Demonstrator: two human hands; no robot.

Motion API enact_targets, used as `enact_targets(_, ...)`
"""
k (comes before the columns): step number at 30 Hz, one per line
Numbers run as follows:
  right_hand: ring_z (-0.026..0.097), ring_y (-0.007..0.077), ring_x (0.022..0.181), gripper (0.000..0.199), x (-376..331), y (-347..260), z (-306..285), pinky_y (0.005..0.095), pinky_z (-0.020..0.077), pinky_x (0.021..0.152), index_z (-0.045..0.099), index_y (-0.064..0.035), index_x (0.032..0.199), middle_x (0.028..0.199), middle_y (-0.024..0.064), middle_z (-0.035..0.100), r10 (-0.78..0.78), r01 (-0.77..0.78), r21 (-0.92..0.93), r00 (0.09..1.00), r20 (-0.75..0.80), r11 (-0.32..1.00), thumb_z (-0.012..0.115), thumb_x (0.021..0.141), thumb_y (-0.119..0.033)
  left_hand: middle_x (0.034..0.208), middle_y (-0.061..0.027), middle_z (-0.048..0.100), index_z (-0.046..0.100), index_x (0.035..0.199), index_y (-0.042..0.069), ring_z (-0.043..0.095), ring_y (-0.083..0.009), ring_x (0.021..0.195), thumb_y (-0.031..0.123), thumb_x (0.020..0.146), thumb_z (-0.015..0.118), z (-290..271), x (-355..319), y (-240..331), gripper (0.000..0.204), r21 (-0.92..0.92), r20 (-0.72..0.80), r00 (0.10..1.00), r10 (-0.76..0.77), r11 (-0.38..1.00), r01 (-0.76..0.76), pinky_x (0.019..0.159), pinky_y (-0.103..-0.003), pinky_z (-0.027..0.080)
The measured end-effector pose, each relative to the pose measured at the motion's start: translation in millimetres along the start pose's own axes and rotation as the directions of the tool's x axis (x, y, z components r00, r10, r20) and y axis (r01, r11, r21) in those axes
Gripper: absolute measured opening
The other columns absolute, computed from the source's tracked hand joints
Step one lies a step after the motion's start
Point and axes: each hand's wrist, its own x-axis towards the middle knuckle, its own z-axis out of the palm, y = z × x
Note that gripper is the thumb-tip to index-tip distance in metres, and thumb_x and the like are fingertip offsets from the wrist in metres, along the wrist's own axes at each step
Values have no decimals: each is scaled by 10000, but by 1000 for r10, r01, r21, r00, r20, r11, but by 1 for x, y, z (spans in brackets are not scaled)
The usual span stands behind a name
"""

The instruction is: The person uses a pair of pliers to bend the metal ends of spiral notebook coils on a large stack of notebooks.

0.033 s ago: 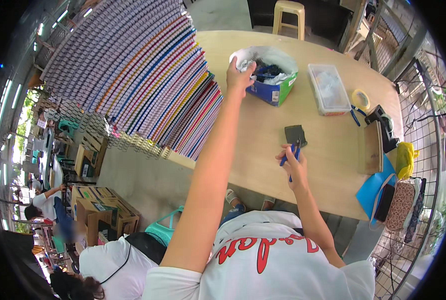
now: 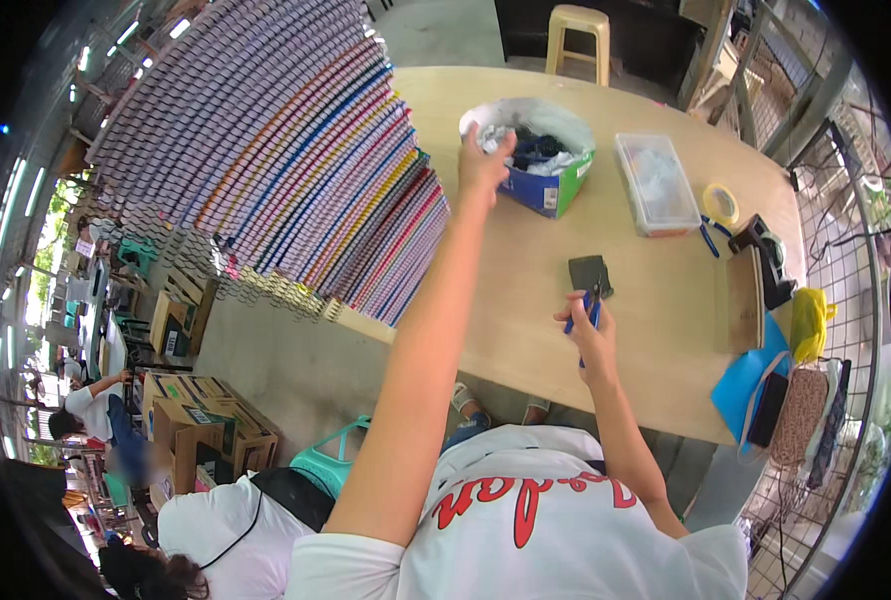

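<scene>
My left hand (image 2: 484, 168) reaches to the near left rim of an open blue and green carton (image 2: 544, 192) with a white inside. Its fingers curl around something hidden, beside crumpled silvery material (image 2: 496, 138). Dark bits and more crumpled pieces lie in the carton. My right hand (image 2: 596, 345) grips blue-handled pliers (image 2: 592, 308), their jaws pointing away from me. Just beyond them, a small dark grey flat block (image 2: 588, 272) rests on the wooden table (image 2: 511, 300).
Tall stacks of spiral-bound notebooks (image 2: 296, 180) fill the left. Right of the carton are a clear plastic box (image 2: 658, 190), yellow tape (image 2: 720, 203), other blue-handled pliers (image 2: 710, 236) and a black tape dispenser (image 2: 764, 255). A co-worker (image 2: 231, 540) sits at lower left.
My left hand has shifted slightly toward me and to the right at the carton's rim. My right hand keeps its hold on the pliers, almost unmoved.
</scene>
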Motion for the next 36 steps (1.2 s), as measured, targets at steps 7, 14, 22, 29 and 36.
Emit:
enact_targets(7, 640, 226, 766, 348, 12, -44, 73, 365, 484, 647, 603, -79, 1008, 837, 92, 643, -272, 609, -656, 790, 549, 446, 795, 743, -198, 1090, -73, 608, 557, 1227, -22, 591, -127, 986, 24, 840, 698, -193, -192, -121, 415, 179, -233, 966, 114, 981, -73, 849, -252, 504)
enact_targets(14, 615, 304, 959, 423, 15, 0, 194, 479, 464, 801, 612, -78, 1063, 980, 123, 627, -247, 824, -555, 565, 787, 117, 756, 739, -309, 1041, -77, 648, 536, 1221, -14, 617, -138, 881, 51, 873, 691, -260, -187, -54, 386, 197, -451, 759, 471, 881, -430, 809, -283, 540)
enact_targets(22, 610, 292, 950, 320, 16, 9, 216, 515, 453, 799, 622, -51, 1053, 997, 124, 615, -329, 792, -610, 579, 746, 9, 651, 767, -192, 967, -120, 683, 600, 1052, -61, 685, -170, 859, -5, 877, 664, -272, -175, -47, 194, 97, -362, 904, 229, 973, -207, 751, -275, 572)
enact_targets(29, 607, 284, 944, 292, 16, 23, 227, 529, 444, 799, 627, -49, 1053, 1009, 121, 620, -345, 768, -638, 584, 735, -60, 587, 785, -158, 952, -118, 682, 607, 1010, -64, 686, -172, 844, -9, 890, 653, -274, -174, -51, 139, 51, -348, 909, 230, 973, -227, 756, -279, 575)
enact_targets(36, 665, 331, 795, 288, 26, 23, 233, 487, 516, 646, 622, -36, 1037, 870, 146, 649, -227, 787, -616, 599, 768, -7, 588, 777, -156, 945, -109, 672, 599, 1006, -63, 684, -184, 854, 22, 896, 663, -276, -173, -54, 153, 44, -342, 907, 247, 968, -247, 779, -286, 575)
